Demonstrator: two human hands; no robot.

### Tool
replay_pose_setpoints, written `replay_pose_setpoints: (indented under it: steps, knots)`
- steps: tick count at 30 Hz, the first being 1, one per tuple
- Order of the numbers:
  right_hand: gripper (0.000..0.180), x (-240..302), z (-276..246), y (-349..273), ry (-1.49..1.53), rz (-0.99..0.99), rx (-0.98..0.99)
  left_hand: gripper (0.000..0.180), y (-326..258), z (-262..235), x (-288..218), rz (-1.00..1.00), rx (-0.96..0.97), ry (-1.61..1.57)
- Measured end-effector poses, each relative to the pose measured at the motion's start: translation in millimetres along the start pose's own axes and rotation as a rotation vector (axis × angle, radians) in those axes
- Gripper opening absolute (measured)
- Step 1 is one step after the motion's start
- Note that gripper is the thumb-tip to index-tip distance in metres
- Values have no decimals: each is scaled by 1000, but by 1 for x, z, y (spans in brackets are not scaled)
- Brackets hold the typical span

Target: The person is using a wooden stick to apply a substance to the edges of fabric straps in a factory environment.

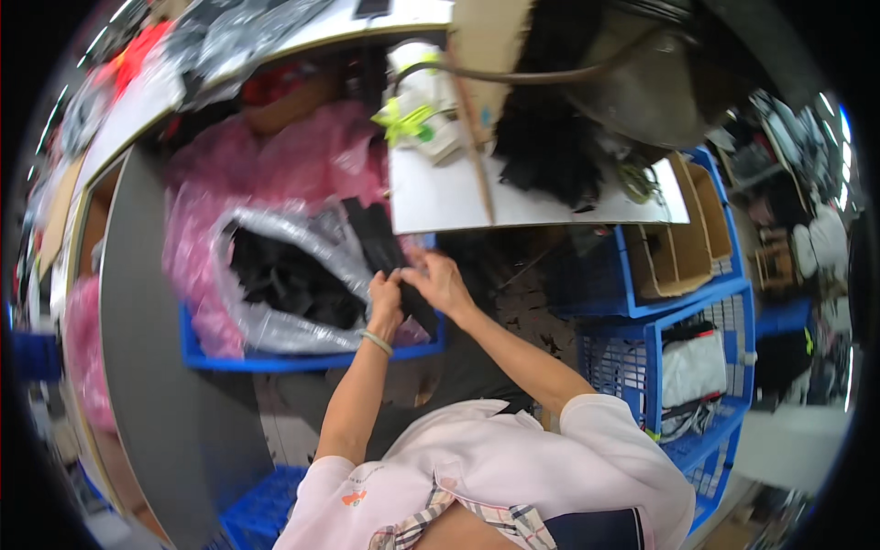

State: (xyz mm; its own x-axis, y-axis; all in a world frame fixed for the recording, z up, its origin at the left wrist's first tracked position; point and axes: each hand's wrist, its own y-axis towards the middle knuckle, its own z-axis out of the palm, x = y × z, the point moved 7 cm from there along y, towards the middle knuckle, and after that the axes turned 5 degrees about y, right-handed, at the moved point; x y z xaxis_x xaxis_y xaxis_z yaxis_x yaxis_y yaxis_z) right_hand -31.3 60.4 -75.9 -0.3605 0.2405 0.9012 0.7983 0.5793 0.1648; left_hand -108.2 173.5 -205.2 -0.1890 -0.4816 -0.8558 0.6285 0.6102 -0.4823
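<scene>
Both my hands hold a long black strip of material (385, 247) over the near right corner of a blue crate. My left hand (386, 295) grips the strip's lower part, fingers closed; a pale band sits on that wrist. My right hand (438, 282) pinches the strip just beside it, to the right. A clear plastic bag (275, 312) full of black pieces lies open in the blue crate (275, 359), with pink plastic bags (275, 165) around and behind it.
A white work surface (440, 197) with black fabric (550, 137), a yellow-green tag and a wooden stick stands ahead. Blue crates with cardboard boxes (683, 247) and white bags stack at right. A grey panel (147, 348) runs along the left.
</scene>
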Motion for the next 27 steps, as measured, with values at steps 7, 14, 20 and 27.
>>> replay_pose_setpoints:
  steps: [7, 14, 20, 27]
  knots:
    - [15, 35, -82, -51, 58, 130, 141, 32, 81, 3, 54, -156, -290, 669]
    - [7, 91, -181, 4, -229, -171, -545, 49, 19, 23, -13, 537, -134, 1089]
    - [25, 41, -232, 20, -547, -189, -866, 30, -97, 103, -119, 721, 260, 720]
    - [22, 23, -220, 41, -761, -195, -787, 49, -139, 251, -180, 1461, 290, 1096]
